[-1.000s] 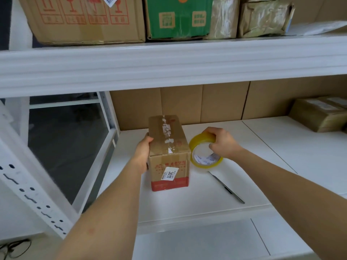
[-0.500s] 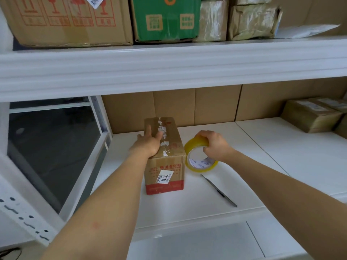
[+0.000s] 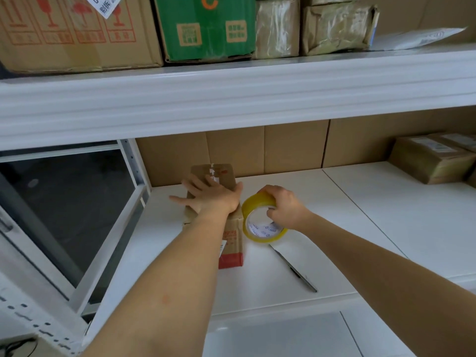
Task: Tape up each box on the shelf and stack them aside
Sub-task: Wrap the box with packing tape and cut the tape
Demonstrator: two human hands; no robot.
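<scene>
My left hand (image 3: 210,195) lay flat on top of the small cardboard box (image 3: 226,176), fingers straight and spread, the palm pressing down across the torn strip of old tape; nothing was gripped. My right hand (image 3: 284,207) had its fingers curled over the top of the yellow tape roll (image 3: 264,220), the thumb tucked into the core, so the roll was held on edge, just beside the box's right side. I could not tell whether roll and box actually touched, as my forearm hid part of that seam.

The box stood lengthwise on the white shelf board (image 3: 334,215), towards its left end, its red-banded front face towards me and its far end near the brown cardboard backing (image 3: 296,145). A dark pen-like tool (image 3: 295,270) lay on the board just in front of the roll; what it was, I could not make out. At the far right sat taped parcels (image 3: 430,161), well apart from my hands. On the upper shelf (image 3: 231,94) stood a large brown carton (image 3: 77,34), a green carton (image 3: 206,27) and plastic-wrapped packages (image 3: 334,27).
</scene>
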